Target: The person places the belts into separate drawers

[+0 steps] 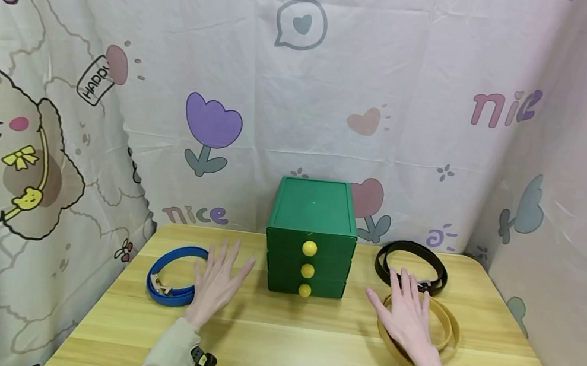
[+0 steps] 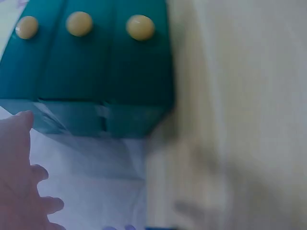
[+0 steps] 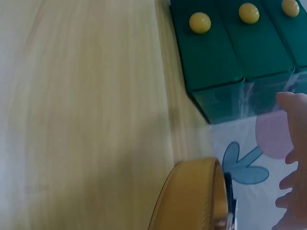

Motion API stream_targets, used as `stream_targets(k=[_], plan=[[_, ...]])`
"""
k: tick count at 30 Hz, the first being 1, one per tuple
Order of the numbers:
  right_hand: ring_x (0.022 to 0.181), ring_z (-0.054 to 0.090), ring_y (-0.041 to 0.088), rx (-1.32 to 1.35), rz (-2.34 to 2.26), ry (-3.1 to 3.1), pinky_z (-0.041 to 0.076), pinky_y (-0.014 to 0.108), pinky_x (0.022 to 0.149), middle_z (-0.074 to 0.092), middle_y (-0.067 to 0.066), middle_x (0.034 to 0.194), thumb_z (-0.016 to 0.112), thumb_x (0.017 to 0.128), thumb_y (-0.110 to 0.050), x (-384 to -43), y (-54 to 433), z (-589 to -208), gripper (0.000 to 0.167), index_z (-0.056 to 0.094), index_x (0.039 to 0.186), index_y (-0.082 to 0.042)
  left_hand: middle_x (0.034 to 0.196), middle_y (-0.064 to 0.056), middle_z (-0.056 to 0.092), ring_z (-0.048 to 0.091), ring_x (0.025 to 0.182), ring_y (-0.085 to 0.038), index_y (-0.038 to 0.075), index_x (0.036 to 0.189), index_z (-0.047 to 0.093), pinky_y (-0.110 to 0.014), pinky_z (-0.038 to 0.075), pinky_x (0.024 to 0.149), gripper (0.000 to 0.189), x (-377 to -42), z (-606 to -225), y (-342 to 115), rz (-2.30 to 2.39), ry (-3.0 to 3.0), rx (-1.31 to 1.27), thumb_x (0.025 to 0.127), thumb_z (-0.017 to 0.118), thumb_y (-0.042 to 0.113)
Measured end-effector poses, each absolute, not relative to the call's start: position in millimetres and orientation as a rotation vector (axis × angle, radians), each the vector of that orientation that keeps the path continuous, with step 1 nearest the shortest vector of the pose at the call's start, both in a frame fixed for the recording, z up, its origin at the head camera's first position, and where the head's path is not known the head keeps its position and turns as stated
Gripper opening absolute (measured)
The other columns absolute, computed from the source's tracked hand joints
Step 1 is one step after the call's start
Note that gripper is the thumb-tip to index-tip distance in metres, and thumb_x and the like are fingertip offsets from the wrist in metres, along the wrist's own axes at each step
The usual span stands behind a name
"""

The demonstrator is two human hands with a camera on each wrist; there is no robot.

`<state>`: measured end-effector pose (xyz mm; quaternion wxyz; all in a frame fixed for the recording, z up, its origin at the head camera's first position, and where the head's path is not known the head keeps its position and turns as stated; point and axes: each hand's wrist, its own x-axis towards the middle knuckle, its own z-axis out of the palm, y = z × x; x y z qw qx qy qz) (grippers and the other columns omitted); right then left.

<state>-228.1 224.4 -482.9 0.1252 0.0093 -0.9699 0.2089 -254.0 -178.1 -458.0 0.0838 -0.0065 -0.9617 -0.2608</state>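
Observation:
Fingers spread, my left hand (image 1: 216, 288) hovers just right of a coiled blue belt (image 1: 158, 264) with a gold-toned buckle. My right hand (image 1: 408, 317), also with straight spread fingers, is above a loosely coiled tan belt (image 1: 452, 334). Behind that one lies a coiled black belt (image 1: 442, 269) with a metal buckle. Between the hands, at the back of the table, stands a green drawer box (image 1: 315, 206) with three closed drawers and round yellow knobs (image 1: 309, 248). Neither hand holds anything. In the right wrist view the tan belt (image 3: 184, 196) stands on its edge near the box.
The wooden table (image 1: 291, 356) runs back to a printed white curtain (image 1: 330, 91), which also hangs along both sides. A black strap with a small device (image 1: 203, 360) is on the left wrist.

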Motion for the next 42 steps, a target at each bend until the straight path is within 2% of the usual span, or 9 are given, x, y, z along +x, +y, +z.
stream_targets(k=[8,14,21,24,30,36,42], plan=[[0.153,0.017,0.048,0.033,0.654,-2.775,0.01,0.072,0.119,0.019,0.025,0.166,0.044,0.097,-0.069,-229.0,206.9,-473.9,0.093,0.021,0.161,-0.006,0.171,-0.008,0.013,-0.002,0.158,-0.038,0.029,0.163,0.015,-0.075,-0.006,0.118,0.077,-262.1,-442.6,-158.4,-1.002,-2.807,-0.086,0.1,0.034,0.068],[0.15,0.025,0.046,0.052,0.701,-2.722,0.016,0.068,0.12,0.025,0.023,0.165,0.047,0.097,-0.067,-229.6,194.7,-468.4,0.09,0.024,0.16,-0.007,0.17,-0.006,0.017,0.003,0.158,-0.039,0.029,0.163,0.016,-0.076,0.0,0.118,0.073,-265.4,-431.5,-147.4,-1.17,-2.729,-0.129,0.102,0.035,0.063],[0.146,0.033,0.048,0.04,0.768,-2.702,0.022,0.066,0.12,0.031,0.023,0.162,0.048,0.097,-0.065,-230.0,182.8,-462.2,0.088,0.027,0.159,-0.007,0.17,-0.004,0.019,0.007,0.158,-0.037,0.032,0.163,0.014,-0.071,0.008,0.122,0.069,-271.2,-416.8,-136.3,-1.408,-2.602,-0.18,0.104,0.035,0.059],[0.142,0.039,0.047,0.027,0.793,-2.673,0.028,0.065,0.117,0.038,0.021,0.158,0.051,0.096,-0.065,-230.4,177.9,-461.2,0.086,0.032,0.157,-0.008,0.169,-0.005,0.021,0.012,0.158,-0.037,0.033,0.163,0.014,-0.07,0.012,0.121,0.069,-272.6,-411.4,-131.5,-1.485,-2.558,-0.169,0.103,0.036,0.06],[0.134,0.048,0.042,0.02,0.843,-2.593,0.039,0.063,0.108,0.052,0.019,0.145,0.056,0.094,-0.063,-229.3,167.8,-459.1,0.079,0.043,0.149,-0.008,0.165,-0.011,0.032,0.032,0.151,-0.04,0.027,0.162,0.023,-0.064,0.025,0.121,0.067,-275.7,-401.5,-121.7,-1.595,-2.452,-0.159,0.104,0.041,0.054],[0.114,0.059,0.033,0.031,0.876,-2.485,0.047,0.054,0.093,0.062,0.013,0.124,0.064,0.092,-0.058,-228.1,158.8,-457.9,0.068,0.054,0.136,-0.008,0.164,-0.015,0.034,0.033,0.151,-0.033,0.017,0.161,0.028,-0.05,0.031,0.123,0.064,-279.8,-396.2,-115.6,-1.722,-2.342,-0.223,0.105,0.047,0.044],[0.107,0.06,0.029,0.038,0.931,-2.44,0.049,0.049,0.086,0.064,0.012,0.117,0.068,0.09,-0.054,-228.1,150.7,-455.7,0.06,0.057,0.128,-0.009,0.161,-0.019,0.037,0.036,0.15,-0.032,0.008,0.157,0.035,-0.047,0.033,0.122,0.062,-283.0,-393.9,-112.5,-1.846,-2.24,-0.201,0.105,0.052,0.038]])
